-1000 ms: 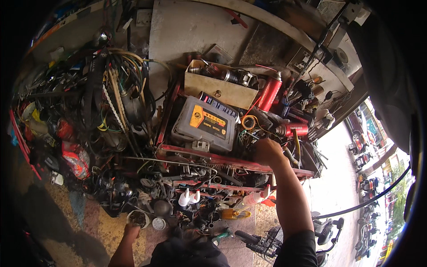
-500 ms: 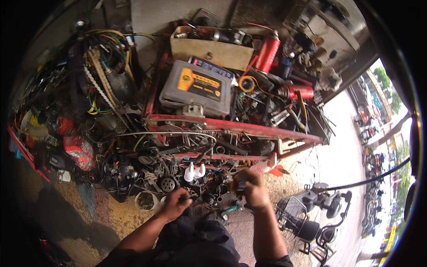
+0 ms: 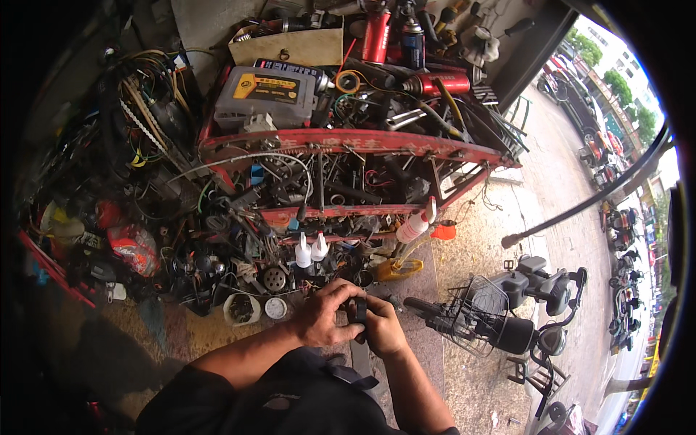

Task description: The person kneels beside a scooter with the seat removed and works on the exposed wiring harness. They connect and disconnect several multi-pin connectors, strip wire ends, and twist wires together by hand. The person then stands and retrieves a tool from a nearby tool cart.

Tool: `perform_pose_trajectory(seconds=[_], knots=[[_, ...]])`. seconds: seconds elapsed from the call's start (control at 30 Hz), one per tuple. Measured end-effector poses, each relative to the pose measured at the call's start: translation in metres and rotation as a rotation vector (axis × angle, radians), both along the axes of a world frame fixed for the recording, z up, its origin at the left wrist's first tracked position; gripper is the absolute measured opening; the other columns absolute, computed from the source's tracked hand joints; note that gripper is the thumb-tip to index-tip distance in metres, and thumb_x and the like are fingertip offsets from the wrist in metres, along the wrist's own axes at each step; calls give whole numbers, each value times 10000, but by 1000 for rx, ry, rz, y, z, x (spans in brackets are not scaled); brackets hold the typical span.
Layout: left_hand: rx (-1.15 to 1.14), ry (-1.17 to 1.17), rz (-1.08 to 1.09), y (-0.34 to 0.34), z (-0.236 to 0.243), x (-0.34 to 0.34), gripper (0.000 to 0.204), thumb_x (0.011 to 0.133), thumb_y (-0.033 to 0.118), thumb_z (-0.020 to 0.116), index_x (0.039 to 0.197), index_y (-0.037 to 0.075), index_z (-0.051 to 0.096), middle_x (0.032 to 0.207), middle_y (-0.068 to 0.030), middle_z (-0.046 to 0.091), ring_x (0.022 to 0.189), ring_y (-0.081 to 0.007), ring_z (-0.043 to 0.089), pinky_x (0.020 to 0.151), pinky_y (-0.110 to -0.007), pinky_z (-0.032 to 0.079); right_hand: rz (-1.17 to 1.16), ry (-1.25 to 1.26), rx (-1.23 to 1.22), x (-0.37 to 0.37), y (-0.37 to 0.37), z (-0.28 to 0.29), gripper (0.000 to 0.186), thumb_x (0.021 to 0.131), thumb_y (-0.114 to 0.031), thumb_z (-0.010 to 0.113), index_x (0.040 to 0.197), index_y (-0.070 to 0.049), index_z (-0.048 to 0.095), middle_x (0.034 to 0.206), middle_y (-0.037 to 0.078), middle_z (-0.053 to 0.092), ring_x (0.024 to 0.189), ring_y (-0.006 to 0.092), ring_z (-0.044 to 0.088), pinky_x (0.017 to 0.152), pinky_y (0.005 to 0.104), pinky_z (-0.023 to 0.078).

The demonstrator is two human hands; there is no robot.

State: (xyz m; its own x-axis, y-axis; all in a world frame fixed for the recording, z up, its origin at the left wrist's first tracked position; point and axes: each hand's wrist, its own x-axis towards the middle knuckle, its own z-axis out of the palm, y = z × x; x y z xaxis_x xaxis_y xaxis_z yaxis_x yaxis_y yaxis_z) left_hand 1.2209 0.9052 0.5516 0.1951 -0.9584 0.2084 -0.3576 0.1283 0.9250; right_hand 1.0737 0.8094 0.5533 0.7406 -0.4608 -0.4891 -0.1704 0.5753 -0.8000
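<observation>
In front of my body, both hands meet around a small black ring-shaped thing [image 3: 358, 310], dark and thick-edged. My left hand [image 3: 322, 315] curls round its left side, thumb below and fingers above. From the other side my right hand [image 3: 383, 330] grips it, fingers bent. Part of the black thing is hidden by the fingers, so its exact kind cannot be made out. Just beyond the hands stand two white bottles [image 3: 310, 251] with pointed tops. A yellow oval-shaped object [image 3: 400, 270] lies ahead of my right hand.
A red metal rack [image 3: 341, 139] full of tools stands ahead, with a grey plastic case [image 3: 265, 96] and red spray cans [image 3: 376, 35] on top. Loose parts crowd the floor at left, by a white bucket [image 3: 241, 309]. An electric bike [image 3: 500, 312] with a wire basket stands right.
My hands were apart, the right one raised and blurred; now they are together on the black ring-shaped thing. The view has shifted, bringing more of the rack's lower shelf into sight.
</observation>
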Motion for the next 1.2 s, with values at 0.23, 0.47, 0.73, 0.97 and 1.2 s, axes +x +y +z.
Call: perform_pose_trajectory(seconds=[0.23, 0.47, 0.73, 0.97, 1.2], knots=[[62, -54, 53, 8, 0, -49, 558, 688, 260, 790, 1143, 6, 591, 1039, -150, 607, 980, -305, 603, 869, -382, 482, -102, -35, 94, -62, 18, -13, 222, 989, -182, 548, 1059, 14, 625, 689, 15, 567, 518, 95, 512, 466, 238, 402], [32, -61, 67, -8, 0, -49, 548, 672, 156, 792, 1158, 1, 592, 1074, -137, 597, 1004, -276, 607, 872, -353, 489, -182, -141, 60, -75, 10, 0, 212, 968, -171, 595, 1086, 6, 599, 740, 16, 569, 561, 96, 529, 482, 238, 415], [75, -59, 9, -42, 8, -4, 534, 670, 137, 788, 1140, 9, 571, 1059, -159, 586, 995, -330, 607, 870, -384, 495, -230, -84, -1, -45, -6, -14, 229, 958, -149, 617, 1125, 8, 606, 737, 25, 582, 564, 97, 523, 511, 240, 421], [-433, -559, 396, -139, 118, 133, 561, 721, 97, 734, 1235, -28, 548, 1189, -196, 603, 1112, -312, 584, 1000, -393, 439, -235, 205, -92, -46, -2, -45, 243, 943, -153, 630, 1089, 40, 619, 731, 53, 592, 575, 125, 553, 520, 262, 451], [-334, -436, 271, -139, 18, 102, 266, 763, 50, 698, 1015, 0, 629, 966, -142, 643, 911, -290, 642, 833, -367, 512, -297, 407, -104, -68, 19, -74, 247, 942, -137, 619, 1088, 62, 630, 742, 65, 608, 580, 129, 560, 520, 271, 452]])
